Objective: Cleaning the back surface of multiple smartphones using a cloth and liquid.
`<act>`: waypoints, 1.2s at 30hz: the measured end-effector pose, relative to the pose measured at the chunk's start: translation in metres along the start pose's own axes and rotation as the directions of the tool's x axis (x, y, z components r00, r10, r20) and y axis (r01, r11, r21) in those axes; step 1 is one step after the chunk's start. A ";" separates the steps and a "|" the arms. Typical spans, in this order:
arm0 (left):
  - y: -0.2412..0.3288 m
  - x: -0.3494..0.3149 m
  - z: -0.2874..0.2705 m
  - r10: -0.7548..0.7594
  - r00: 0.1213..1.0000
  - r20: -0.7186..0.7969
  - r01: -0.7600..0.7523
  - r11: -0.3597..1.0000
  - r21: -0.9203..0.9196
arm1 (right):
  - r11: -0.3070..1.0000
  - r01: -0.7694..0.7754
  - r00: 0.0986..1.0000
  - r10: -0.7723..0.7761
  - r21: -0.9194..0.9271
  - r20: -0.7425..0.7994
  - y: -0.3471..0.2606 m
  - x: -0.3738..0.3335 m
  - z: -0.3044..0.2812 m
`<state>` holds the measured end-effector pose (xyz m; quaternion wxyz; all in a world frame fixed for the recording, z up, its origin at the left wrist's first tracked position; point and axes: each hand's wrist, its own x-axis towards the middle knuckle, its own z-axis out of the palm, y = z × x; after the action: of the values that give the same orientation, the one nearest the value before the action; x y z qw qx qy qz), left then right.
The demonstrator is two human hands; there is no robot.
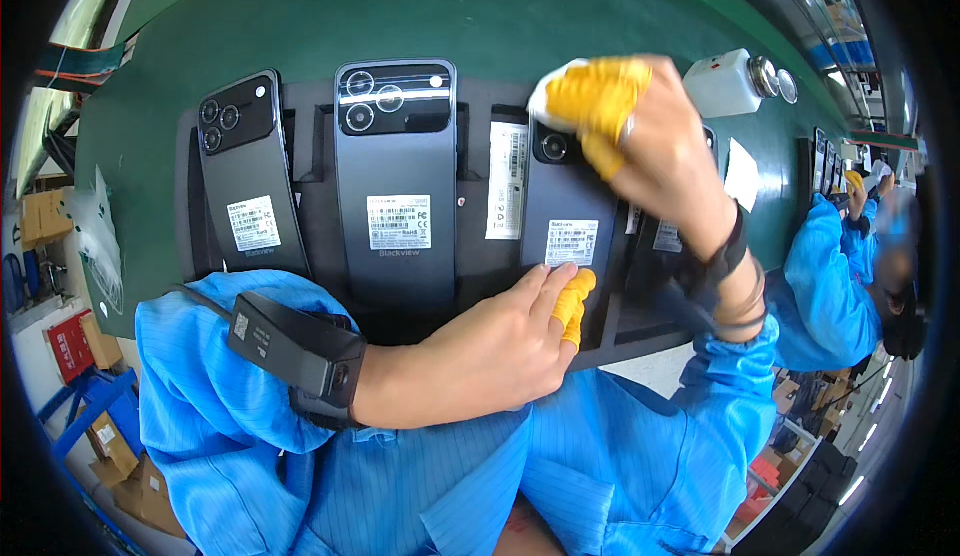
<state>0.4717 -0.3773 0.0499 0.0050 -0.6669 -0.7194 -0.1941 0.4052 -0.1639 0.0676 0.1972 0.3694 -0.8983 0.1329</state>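
Note:
A dark blue-grey smartphone (570, 196) lies back up in a dark foam tray (470, 206). My right hand (665, 146), with yellow finger cots, is closed on a white cloth (546, 91) at the phone's camera end, hiding part of it. Stretched across from the left, my left hand (505, 341) lays its extended fingertips on the same phone, at the lower edge of its white label (572, 242). Yellow cots cover some of its other fingers. To the left are a second phone (397, 181) and a tilted third phone (250, 171), also back up. My right arm partly covers another phone (667, 241).
A white bottle with a metal cap (722, 84) lies or stands at the back right on the green table (480, 16). Nearby is a white paper piece (741, 174). Clear plastic film (95, 241) hangs at the left edge. A co-worker in blue (825, 286) sits at right.

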 end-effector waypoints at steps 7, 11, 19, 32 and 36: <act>-0.001 -0.002 0.001 -0.005 1.000 -0.014 0.005 1.000 -0.014 | 0.990 -0.144 0.986 0.144 0.012 -0.085 0.023 -0.008 -0.010; 0.000 -0.004 -0.007 0.001 0.998 0.069 0.000 1.000 -0.023 | 0.947 -0.272 0.953 0.290 0.173 -0.091 0.018 0.004 -0.019; 0.001 -0.034 -0.071 -0.257 0.903 0.343 0.178 0.953 0.245 | 0.954 -0.215 0.967 0.237 0.207 -0.090 0.009 0.040 0.007; -0.004 -0.057 -0.051 -0.236 0.960 0.150 0.196 0.951 0.240 | 0.988 0.135 0.990 -0.137 0.068 0.018 -0.052 0.042 0.038; -0.013 -0.055 -0.041 -0.207 0.972 0.110 0.177 0.956 0.234 | 0.972 0.188 0.982 -0.186 0.140 -0.028 -0.057 0.051 0.057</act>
<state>0.4551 -0.4423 0.0693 0.0126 -0.6004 -0.7968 -0.0667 0.3987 -0.2562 0.0457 0.1888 0.4642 -0.8464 0.1800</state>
